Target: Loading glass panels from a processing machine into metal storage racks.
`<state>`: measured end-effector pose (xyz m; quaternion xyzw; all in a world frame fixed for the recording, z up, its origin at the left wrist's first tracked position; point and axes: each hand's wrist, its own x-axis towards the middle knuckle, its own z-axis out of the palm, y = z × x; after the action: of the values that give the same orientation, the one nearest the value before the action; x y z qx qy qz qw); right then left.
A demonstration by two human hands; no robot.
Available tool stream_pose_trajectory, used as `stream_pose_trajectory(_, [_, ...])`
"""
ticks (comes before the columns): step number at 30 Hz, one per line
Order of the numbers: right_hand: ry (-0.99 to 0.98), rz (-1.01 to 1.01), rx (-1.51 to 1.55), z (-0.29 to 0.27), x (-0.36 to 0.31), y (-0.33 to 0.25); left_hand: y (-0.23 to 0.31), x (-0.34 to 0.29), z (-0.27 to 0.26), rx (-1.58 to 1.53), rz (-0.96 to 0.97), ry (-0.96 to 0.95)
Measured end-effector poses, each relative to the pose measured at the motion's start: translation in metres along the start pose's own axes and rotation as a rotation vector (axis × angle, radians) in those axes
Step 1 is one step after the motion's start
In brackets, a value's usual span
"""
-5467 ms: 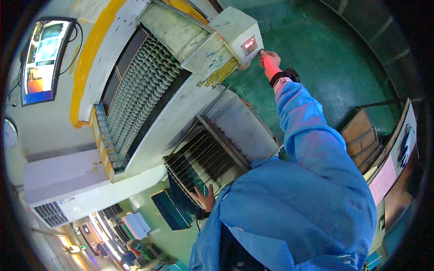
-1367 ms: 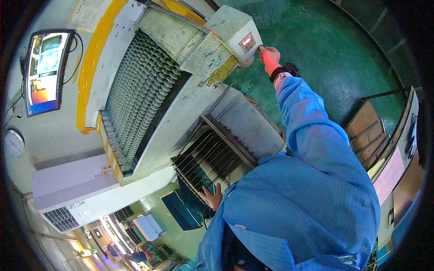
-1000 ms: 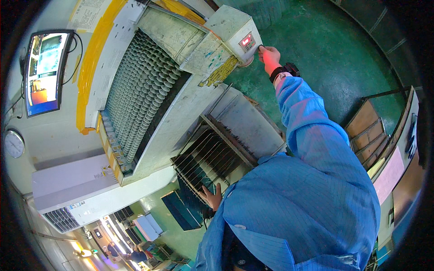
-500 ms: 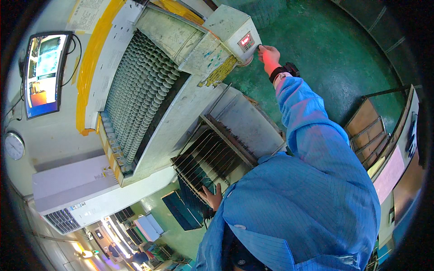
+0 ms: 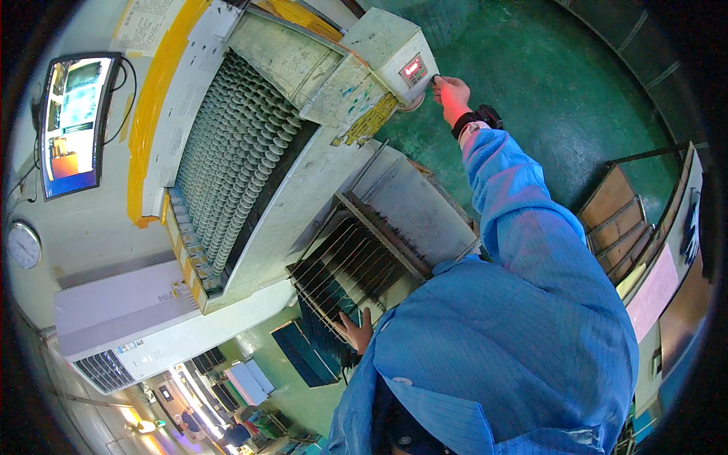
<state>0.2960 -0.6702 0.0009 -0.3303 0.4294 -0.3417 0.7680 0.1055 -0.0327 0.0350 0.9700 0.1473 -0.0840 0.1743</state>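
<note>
My right arm reaches far forward, in a blue sleeve with a black band at the wrist. My right hand [image 5: 450, 92] is closed, its fingertips pinching a small black knob [image 5: 434, 78] on the side of a pale control box [image 5: 390, 57]. A red lit display sits on that box's face. Lower down, my left hand [image 5: 355, 331] is at the near edge of a wire rack [image 5: 341, 262], its thumb and fingers apart. Part of that hand is hidden behind my blue jacket. Thin metal rods run across the rack, and its inside is dark.
A roller conveyor [image 5: 235, 152] with rows of grey discs lies left of the control box. A monitor [image 5: 76, 125] and a round clock [image 5: 24, 244] hang at the left, above a white air conditioner [image 5: 125, 311]. Brown slotted panels [image 5: 618, 220] stand at the right.
</note>
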Motion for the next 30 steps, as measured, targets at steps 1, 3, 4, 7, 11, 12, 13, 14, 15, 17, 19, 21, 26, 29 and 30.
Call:
stream_pose_trajectory(1, [0.000,0.000,0.000,0.000,0.001,0.000,0.000,0.000,0.000,0.021,-0.005,-0.003])
stream_pose_trajectory(3, [0.002,0.005,0.001,0.001,0.001,0.001,0.001,0.000,-0.001,0.043,-0.009,-0.005])
stream_pose_trajectory(4, [0.002,0.005,0.000,0.001,0.001,0.001,0.003,-0.001,-0.002,0.046,-0.008,-0.002])
stream_pose_trajectory(7, [0.003,0.003,0.018,0.002,0.001,0.003,0.005,-0.003,-0.003,0.060,-0.014,0.002])
stream_pose_trajectory(11, [0.008,-0.006,0.008,0.001,0.006,0.005,0.004,-0.003,-0.002,0.056,-0.017,0.017])
stream_pose_trajectory(12, [0.011,-0.003,0.006,0.001,0.007,0.006,0.005,-0.003,-0.002,0.056,-0.018,0.018])
stream_pose_trajectory(13, [0.011,-0.003,0.006,0.001,0.007,0.006,0.006,-0.003,-0.003,0.057,-0.024,0.013])
stream_pose_trajectory(14, [0.003,-0.001,0.022,0.000,0.008,0.007,0.007,-0.004,-0.003,0.059,-0.029,0.009])
stream_pose_trajectory(15, [-0.004,0.002,0.037,0.000,0.007,0.006,0.008,-0.005,-0.004,0.059,-0.029,0.009])
stream_pose_trajectory(17, [0.005,0.002,0.031,-0.001,0.006,0.005,0.012,-0.006,-0.006,0.060,-0.033,-0.003])
stream_pose_trajectory(19, [0.013,0.003,0.024,0.001,0.002,0.002,0.011,-0.006,-0.006,0.045,-0.028,-0.007])
stream_pose_trajectory(21, [0.045,0.008,-0.022,0.002,-0.001,0.001,0.010,-0.006,-0.006,0.030,-0.022,-0.012])
stream_pose_trajectory(26, [0.036,0.016,-0.026,0.003,-0.002,-0.002,0.004,-0.004,-0.002,0.035,0.013,0.020])
stream_pose_trajectory(29, [0.037,0.023,-0.028,0.003,0.000,0.000,0.009,-0.005,-0.003,0.021,0.013,0.021])
stream_pose_trajectory(30, [0.034,0.028,-0.035,0.003,0.001,0.000,0.007,-0.004,-0.003,0.021,0.012,0.021])
